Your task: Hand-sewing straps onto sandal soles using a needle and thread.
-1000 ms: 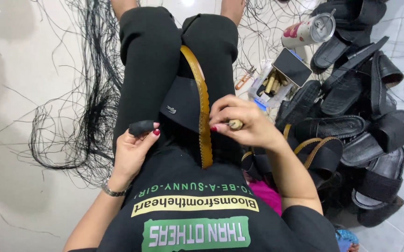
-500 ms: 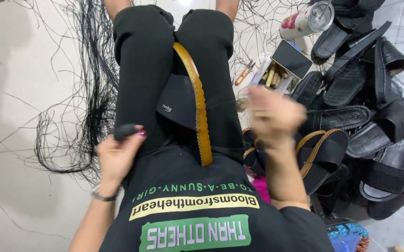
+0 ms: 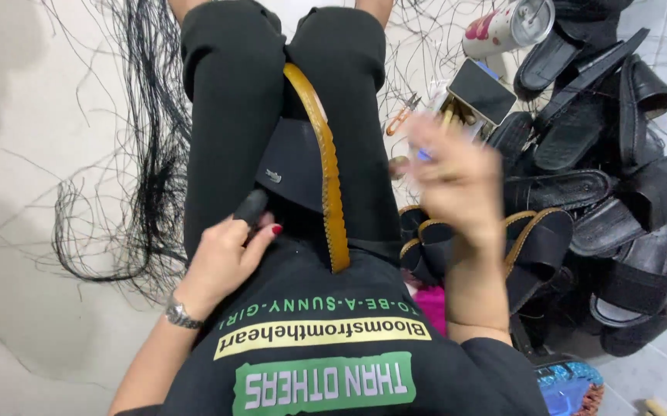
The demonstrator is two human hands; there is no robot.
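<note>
Thread [image 3: 129,154] in black strands sprawls over the floor at our left. Our left hand [image 3: 221,258] grips the dark end [image 3: 252,206] of the black sandal [image 3: 295,166] lying on our lap, its tan sole edge [image 3: 327,169] uppermost. Our right hand [image 3: 456,181] is lifted and blurred; whether it grasps anything we cannot tell. Black sandals [image 3: 603,177] pile at the right.

Pale floor [image 3: 40,115] here, with a big tangle of black threads [image 3: 144,154] spread across the left side. Over on the right, a heap of black sandals [image 3: 603,154] lies piled together, some with tan trim [image 3: 534,223]. Near them a small open box [image 3: 476,96], orange-handled snips [image 3: 401,117], and a can [image 3: 507,27] lying tipped over.
</note>
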